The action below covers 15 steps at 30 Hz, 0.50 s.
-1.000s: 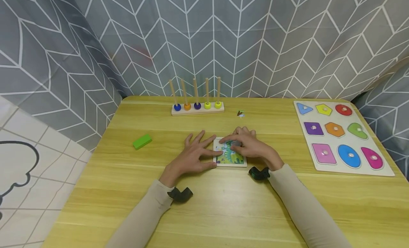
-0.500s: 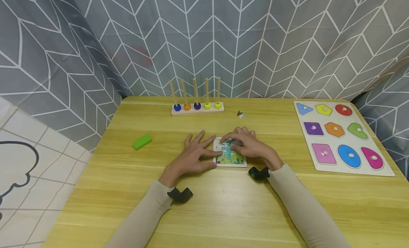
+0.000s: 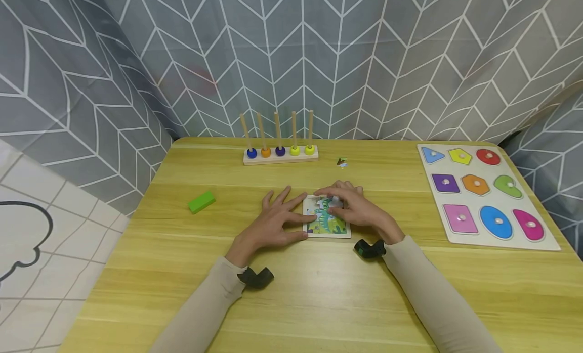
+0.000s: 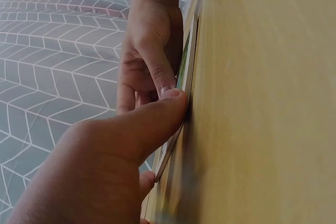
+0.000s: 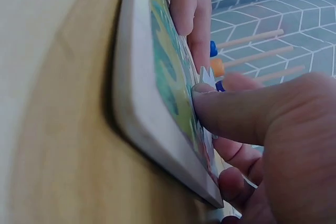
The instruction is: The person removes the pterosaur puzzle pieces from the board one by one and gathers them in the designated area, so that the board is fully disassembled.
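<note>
A small dinosaur jigsaw board [image 3: 329, 235] with a pale rim lies on the table between the hands. My left hand [image 3: 268, 225] spreads its fingers at the board's left side, the thumb [image 4: 173, 95] right at the edge and another finger over the picture. My right hand [image 3: 360, 207] arches over the upper right part. In the right wrist view its thumb and fingers pinch a pale jigsaw piece [image 5: 206, 77], which stands tilted over the picture. Much of that piece is hidden behind the thumb. Another jigsaw piece [image 3: 342, 162] lies loose behind the board.
At the back stands a wooden peg stand [image 3: 281, 160] with coloured beads on upright pegs. A green block [image 3: 202, 202] lies on the left. A knobbed shape puzzle board [image 3: 496, 241] fills the right side of the table [image 3: 319, 302]. A patterned curtain [image 3: 282, 54] hangs behind.
The right hand's fingers have shifted slightly over the upper part of the board, and the grey patch beneath them shows less. The left hand holds its place.
</note>
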Motion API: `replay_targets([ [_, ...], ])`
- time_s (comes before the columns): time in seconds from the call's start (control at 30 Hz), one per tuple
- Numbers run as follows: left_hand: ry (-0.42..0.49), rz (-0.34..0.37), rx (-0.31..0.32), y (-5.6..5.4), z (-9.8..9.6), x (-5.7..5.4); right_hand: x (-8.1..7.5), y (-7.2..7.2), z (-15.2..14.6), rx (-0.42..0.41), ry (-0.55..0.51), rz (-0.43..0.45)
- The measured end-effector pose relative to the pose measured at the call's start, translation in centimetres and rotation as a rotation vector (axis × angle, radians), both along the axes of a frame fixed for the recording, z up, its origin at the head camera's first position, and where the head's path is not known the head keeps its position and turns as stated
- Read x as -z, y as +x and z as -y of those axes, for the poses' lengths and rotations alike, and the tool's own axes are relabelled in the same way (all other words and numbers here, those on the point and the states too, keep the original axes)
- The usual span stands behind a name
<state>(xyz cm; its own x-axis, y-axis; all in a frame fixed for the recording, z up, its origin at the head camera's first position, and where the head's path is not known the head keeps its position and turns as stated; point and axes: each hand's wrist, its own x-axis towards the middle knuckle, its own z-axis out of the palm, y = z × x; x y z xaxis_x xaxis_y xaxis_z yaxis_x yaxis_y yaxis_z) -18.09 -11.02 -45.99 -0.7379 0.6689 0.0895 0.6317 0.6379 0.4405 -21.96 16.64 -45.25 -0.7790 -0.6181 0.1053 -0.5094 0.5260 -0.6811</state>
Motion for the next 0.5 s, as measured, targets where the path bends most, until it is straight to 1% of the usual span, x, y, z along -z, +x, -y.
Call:
replay_targets([
  [0.17, 0.013, 0.002, 0.002, 0.00, 0.05, 0.08, 0.02, 0.02, -0.22, 0.034, -0.028, 0.049],
  [0.37, 0.014, -0.001, 0.003, 0.01, 0.05, 0.12, -0.02, -0.23, -0.67, 0.003, -0.034, 0.035],
  [0.5, 0.004, 0.004, 0.001, 0.00, 0.02, 0.15, -0.13, -0.29, -0.89, -0.010, -0.053, 0.058],
])
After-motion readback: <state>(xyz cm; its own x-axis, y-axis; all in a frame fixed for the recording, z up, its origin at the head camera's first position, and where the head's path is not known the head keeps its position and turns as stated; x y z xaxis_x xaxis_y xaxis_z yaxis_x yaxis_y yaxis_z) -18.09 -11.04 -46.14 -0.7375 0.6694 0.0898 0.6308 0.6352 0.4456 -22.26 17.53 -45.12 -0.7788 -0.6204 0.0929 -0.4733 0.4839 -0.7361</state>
